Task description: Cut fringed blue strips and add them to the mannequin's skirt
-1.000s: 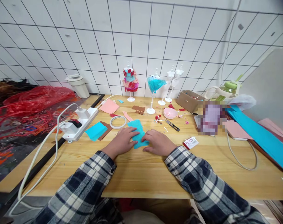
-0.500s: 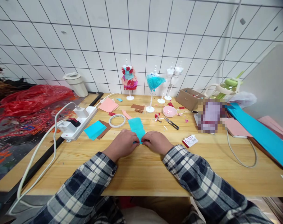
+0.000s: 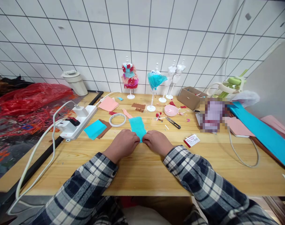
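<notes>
A piece of blue crepe paper [image 3: 137,124] lies on the table, its near end between my hands. My left hand [image 3: 124,144] pinches the near left corner with its fingers pressed together. On the right corner my right hand [image 3: 158,142] grips in the same way; both sets of fingertips are partly hidden. Beyond the paper stands a small white dress form [image 3: 151,107] wrapped in pleated blue paper [image 3: 156,80]. A roll of white tape [image 3: 117,120] rests left of the paper, and a utility knife [image 3: 173,123] lies to the right.
At left are a white power strip [image 3: 79,123] with cables, folded blue paper [image 3: 94,129] and pink paper [image 3: 109,103]. Toward the back stand a decorated dress form [image 3: 130,78], a pink bowl [image 3: 170,110] and a cardboard box [image 3: 191,98]. A small white-and-red packet [image 3: 191,140] lies at right.
The view has shifted slightly. Both hands stay at the near end of the blue crepe paper, with only a slight shift of the fingers.
</notes>
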The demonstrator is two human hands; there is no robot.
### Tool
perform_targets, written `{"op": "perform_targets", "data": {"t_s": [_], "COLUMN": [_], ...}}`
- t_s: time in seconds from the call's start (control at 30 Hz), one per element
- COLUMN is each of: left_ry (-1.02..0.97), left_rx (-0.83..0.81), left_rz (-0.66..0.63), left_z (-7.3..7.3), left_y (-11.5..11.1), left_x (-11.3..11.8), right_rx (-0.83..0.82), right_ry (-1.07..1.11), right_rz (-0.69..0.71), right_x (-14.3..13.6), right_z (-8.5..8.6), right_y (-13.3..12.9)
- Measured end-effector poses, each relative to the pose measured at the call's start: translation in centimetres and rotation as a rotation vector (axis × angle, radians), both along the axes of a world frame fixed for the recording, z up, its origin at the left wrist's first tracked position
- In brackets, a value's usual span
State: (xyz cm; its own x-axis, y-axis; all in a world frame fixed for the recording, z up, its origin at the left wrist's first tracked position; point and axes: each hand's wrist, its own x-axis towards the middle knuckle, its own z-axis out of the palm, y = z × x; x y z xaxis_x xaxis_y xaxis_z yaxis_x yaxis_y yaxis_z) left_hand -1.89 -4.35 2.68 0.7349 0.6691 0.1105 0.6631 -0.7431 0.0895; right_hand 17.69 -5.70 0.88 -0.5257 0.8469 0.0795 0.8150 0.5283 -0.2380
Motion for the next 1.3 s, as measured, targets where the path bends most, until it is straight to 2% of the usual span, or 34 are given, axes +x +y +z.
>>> {"op": "perform_targets", "data": {"t_s": [0.17, 0.33, 0.5, 0.67, 0.8, 1.0, 1.3], "left_ry": [-0.050, -0.063, -0.029, -0.027, -0.030, -0.026, 0.023], "left_rx": [-0.044, -0.030, -0.026, -0.044, -0.037, 0.025, 0.015], "left_rz": [0.039, 0.020, -0.001, 0.050, 0.013, -0.035, 0.000], "left_z": [-0.34, -0.49, -0.34, -0.30, -0.25, -0.24, -0.09], "left_y": [0.10, 0.11, 0.16, 0.22, 0.21, 0.24, 0.22], "left_x": [-0.19, -0.19, -0.15, -0.17, -0.14, -0.14, -0.06], "right_rx": [-0.025, 0.017, -0.016, 0.000, 0.048, 0.008, -0.007], "right_ry": [0.015, 0.013, -0.011, -0.015, -0.032, -0.064, -0.067], "right_rz": [-0.037, -0.017, -0.044, -0.034, -0.008, -0.041, -0.060], "right_x": [0.01, -0.05, 0.00, 0.07, 0.02, -0.11, -0.24], "right_z": [0.08, 0.11, 0.28, 0.19, 0.16, 0.38, 0.29], "right_y": [-0.03, -0.06, -0.14, -0.12, -0.11, -0.25, -0.38]}}
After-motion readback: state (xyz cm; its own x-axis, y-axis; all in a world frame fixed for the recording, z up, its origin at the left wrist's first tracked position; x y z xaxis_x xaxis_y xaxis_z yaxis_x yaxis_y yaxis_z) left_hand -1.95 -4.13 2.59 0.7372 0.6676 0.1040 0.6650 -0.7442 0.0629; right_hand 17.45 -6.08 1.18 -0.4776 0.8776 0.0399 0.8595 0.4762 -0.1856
